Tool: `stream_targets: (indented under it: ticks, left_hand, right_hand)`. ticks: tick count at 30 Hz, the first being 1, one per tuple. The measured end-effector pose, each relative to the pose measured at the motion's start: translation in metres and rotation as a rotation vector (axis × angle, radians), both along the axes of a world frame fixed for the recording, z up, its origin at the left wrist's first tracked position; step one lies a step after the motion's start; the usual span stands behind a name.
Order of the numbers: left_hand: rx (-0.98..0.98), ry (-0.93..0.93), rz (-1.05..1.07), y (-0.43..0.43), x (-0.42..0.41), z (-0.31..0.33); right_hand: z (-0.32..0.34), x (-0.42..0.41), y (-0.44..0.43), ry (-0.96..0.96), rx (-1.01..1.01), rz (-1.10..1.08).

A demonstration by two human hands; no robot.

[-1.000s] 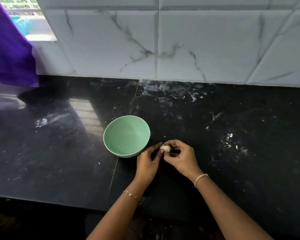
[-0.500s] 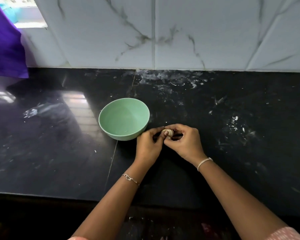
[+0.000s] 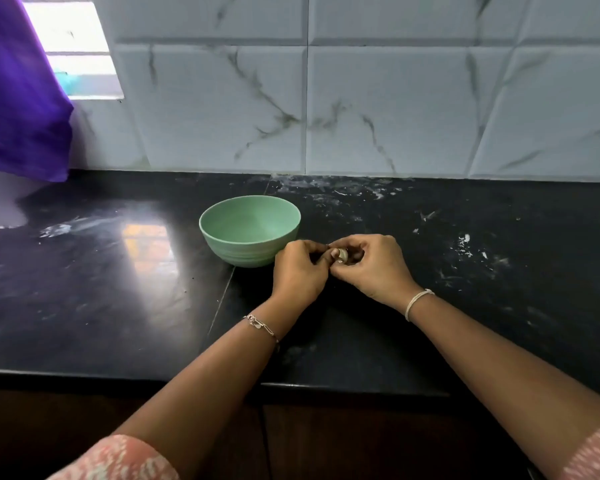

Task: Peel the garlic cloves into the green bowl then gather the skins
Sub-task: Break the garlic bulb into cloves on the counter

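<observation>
Garlic, one small pale clove (image 3: pixel 342 255), sits pinched between your two hands, just to the right of the round pale-green bowl (image 3: pixel 243 252) and above the glossy black stone countertop (image 3: pixel 118 289). By the look of it, you are early in the job: the inside of the bowl shows only bare green, with no peeled clove to be made out. The clove in hand is too small to tell how much skin is left on it. No other cloves show on the counter. Pale flecks (image 3: pixel 465 244) lie scattered on the counter well to the right; you cannot tell whether they are garlic skin. So finishing the peel, dropping the clove into the bowl and gathering the skins all seem left to do.

Your left hand (image 3: pixel 300 271) is curled tight, fingertips closed on the clove's left side. Its knuckles are just beside the bowl's wall, and whether they touch it cannot be told. Your right hand (image 3: pixel 371 265) is curled too, thumb and fingers pinching the clove from the right.
</observation>
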State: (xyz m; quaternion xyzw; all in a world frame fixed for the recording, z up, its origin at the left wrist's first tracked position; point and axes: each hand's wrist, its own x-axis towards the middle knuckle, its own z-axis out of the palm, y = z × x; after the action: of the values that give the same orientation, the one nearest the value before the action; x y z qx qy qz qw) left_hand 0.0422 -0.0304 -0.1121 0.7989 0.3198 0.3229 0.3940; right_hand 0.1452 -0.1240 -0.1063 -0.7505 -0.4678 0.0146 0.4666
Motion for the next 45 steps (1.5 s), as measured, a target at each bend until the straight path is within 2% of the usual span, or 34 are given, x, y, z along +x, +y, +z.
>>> stream_targets:
  ticks: [13,19,31,34,38,41,45]
  left_hand:
    - [0.021,-0.019,0.004,-0.001,0.001,0.002]
    - [-0.097,-0.095,-0.02,0.005,0.004,-0.002]
    - [-0.273,-0.199,-0.103,0.006,0.005,-0.001]
    - [-0.231,-0.172,-0.069,0.006,0.006,-0.001]
    - [-0.127,-0.101,-0.048,0.005,0.006,0.0]
    - [-0.042,-0.032,-0.018,0.004,0.005,0.002]
    - [-0.037,-0.014,-0.008,0.005,0.006,0.001]
  right_hand:
    - [0.0,0.005,-0.001,0.158,0.02,0.058]
    - [0.002,0.011,-0.011,0.551,0.103,0.283]
    - [0.001,0.017,-0.011,0.584,0.107,0.299]
    - [0.003,0.013,-0.011,0.544,0.087,0.288]
    - [0.003,0.009,-0.008,0.416,0.078,0.162]
    - [0.002,0.01,-0.001,0.256,0.038,0.041]
    - [0.004,0.003,0.003,0.011,-0.022,-0.065]
